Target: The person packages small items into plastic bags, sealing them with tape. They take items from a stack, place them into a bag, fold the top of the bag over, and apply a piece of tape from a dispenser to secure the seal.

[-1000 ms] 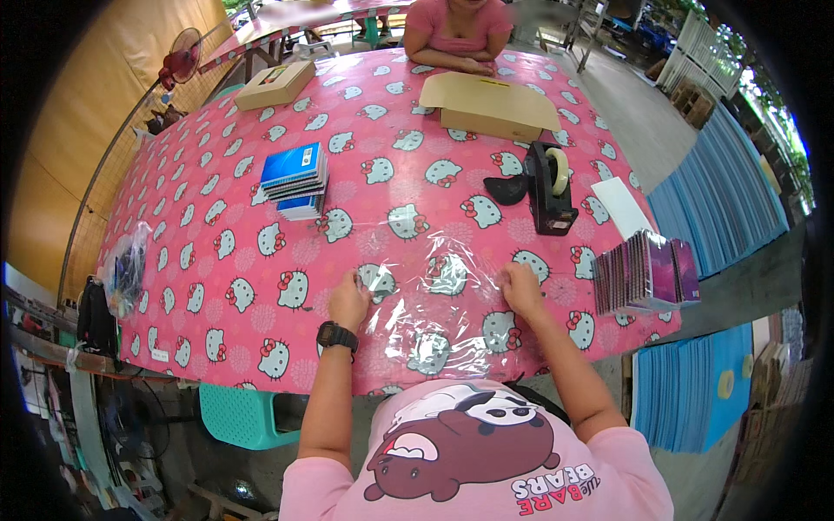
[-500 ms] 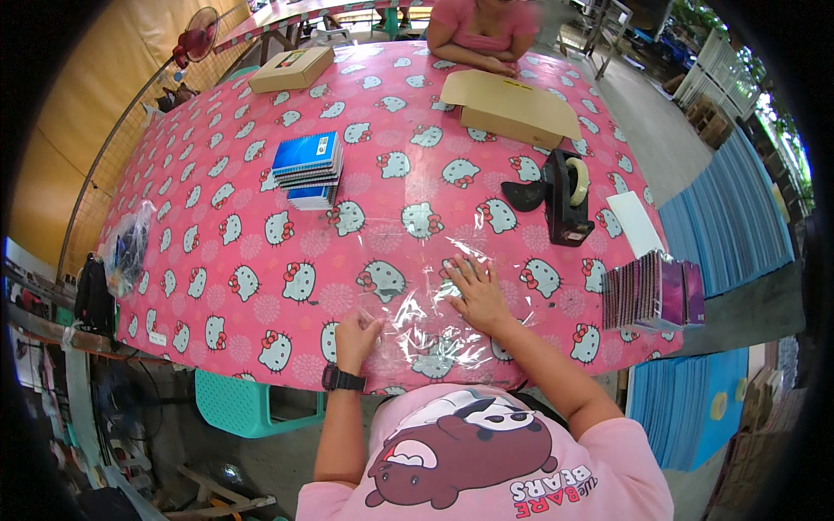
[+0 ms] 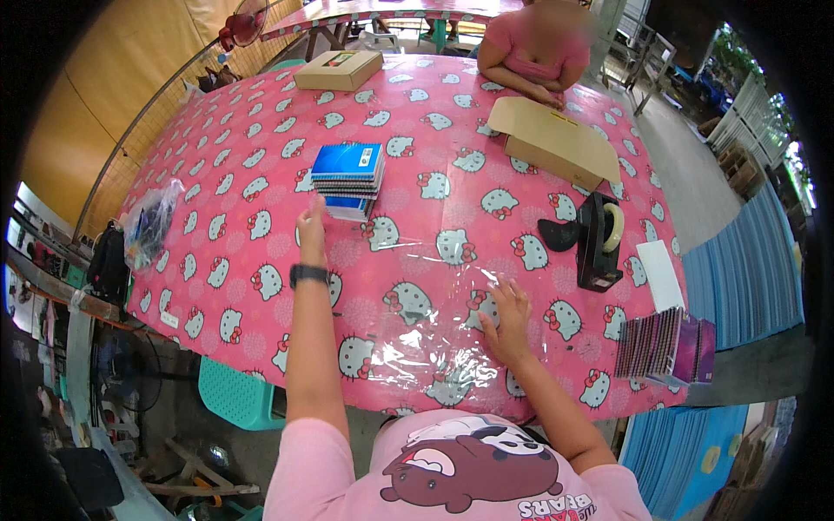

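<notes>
A stack of blue spiral notebooks (image 3: 347, 162) lies on the table at centre left. My left hand (image 3: 310, 233) is stretched out to the stack's near left corner, fingers pointing at it; whether they touch is unclear. It appears open and holds nothing that I can see. A clear plastic sheet (image 3: 417, 347), shiny with reflections, lies flat in front of me. On the right part of this sheet rests my right hand (image 3: 511, 323), open with its fingers apart.
A black tape dispenser (image 3: 599, 243) stands right of centre, near a white card (image 3: 660, 275) and purple spiral notebooks (image 3: 665, 346). Farther off are an open brown box (image 3: 556, 152) and a closed one (image 3: 339, 71). Across the pink table (image 3: 252, 204) sits a person (image 3: 534, 61).
My left hand has left the plastic sheet's near left edge and reached forward to the blue notebooks. My right hand stays on the sheet. The whole view has shifted slightly.
</notes>
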### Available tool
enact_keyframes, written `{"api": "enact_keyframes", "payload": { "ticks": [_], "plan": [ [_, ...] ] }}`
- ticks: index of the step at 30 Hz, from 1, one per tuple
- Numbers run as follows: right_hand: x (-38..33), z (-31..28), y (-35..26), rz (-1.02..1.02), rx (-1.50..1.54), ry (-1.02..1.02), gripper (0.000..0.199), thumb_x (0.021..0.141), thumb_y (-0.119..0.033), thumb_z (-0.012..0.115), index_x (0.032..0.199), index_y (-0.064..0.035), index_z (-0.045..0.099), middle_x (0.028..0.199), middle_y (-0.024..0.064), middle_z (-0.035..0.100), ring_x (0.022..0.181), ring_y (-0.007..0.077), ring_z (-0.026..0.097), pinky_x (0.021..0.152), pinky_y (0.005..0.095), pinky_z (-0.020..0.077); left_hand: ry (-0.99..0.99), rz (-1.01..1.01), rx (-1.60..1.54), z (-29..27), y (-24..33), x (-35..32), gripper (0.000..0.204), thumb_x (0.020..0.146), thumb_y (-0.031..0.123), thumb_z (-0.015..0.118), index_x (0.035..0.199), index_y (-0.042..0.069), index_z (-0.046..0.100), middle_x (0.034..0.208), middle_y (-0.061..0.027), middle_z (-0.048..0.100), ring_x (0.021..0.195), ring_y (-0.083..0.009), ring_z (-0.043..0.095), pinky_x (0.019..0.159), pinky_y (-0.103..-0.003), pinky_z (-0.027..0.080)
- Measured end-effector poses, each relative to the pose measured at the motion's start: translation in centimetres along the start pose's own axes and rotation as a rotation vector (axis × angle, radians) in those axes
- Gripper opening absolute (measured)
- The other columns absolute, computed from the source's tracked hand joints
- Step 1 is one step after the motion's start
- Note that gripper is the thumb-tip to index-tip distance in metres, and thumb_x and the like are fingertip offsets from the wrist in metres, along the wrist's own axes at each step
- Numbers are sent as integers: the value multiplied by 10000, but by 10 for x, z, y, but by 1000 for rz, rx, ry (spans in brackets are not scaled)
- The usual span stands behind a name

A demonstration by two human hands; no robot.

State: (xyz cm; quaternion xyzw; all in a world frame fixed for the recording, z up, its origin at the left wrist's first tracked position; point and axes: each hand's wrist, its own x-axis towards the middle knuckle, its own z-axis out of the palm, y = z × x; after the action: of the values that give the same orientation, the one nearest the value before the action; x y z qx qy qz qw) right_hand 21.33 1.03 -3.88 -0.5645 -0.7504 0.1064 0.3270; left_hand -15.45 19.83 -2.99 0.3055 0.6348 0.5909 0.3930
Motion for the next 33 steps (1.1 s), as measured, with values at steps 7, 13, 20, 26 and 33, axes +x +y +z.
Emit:
{"api": "enact_keyframes", "payload": {
  "ticks": [7,13,20,26,33],
  "plan": [
    [7,-49,1,49,254,47,532,779,-71,625,1283,-52,457,1187,135,557,1099,328,494,943,400,368,23,60,-210,15,-3,124,669,688,400,788,1132,-51,573,1112,-168,591,946,-215,570,843,-352,456],
    [7,-225,-12,-660,1914,-203,395,837,-209,636,1204,-110,529,1044,37,628,810,163,564,689,402,403,210,-31,-298,54,32,77,487,601,163,845,931,-91,594,954,-144,625,798,-222,606,744,-369,503],
    [-6,-162,4,421,743,-223,488,795,-232,684,1240,-111,527,1107,109,617,1025,230,562,893,398,429,232,354,-385,64,103,2,753,594,20,818,1208,-68,390,995,-166,576,843,-232,580,748,-356,498],
    [-23,-47,10,268,-382,-538,837,678,-396,750,1375,-145,362,1450,138,300,1346,347,228,1044,553,241,-277,440,-290,55,119,-98,866,604,-43,784,1303,-6,275,1101,-156,548,983,-230,546,870,-361,460],
    [-16,-50,25,298,-205,-508,1113,559,-428,818,1446,-153,204,1505,148,156,1381,349,146,1075,567,165,-710,319,-326,62,39,-207,1021,522,-90,804,1347,98,234,1180,-133,505,1087,-235,527,904,-365,479]
  ]
}}
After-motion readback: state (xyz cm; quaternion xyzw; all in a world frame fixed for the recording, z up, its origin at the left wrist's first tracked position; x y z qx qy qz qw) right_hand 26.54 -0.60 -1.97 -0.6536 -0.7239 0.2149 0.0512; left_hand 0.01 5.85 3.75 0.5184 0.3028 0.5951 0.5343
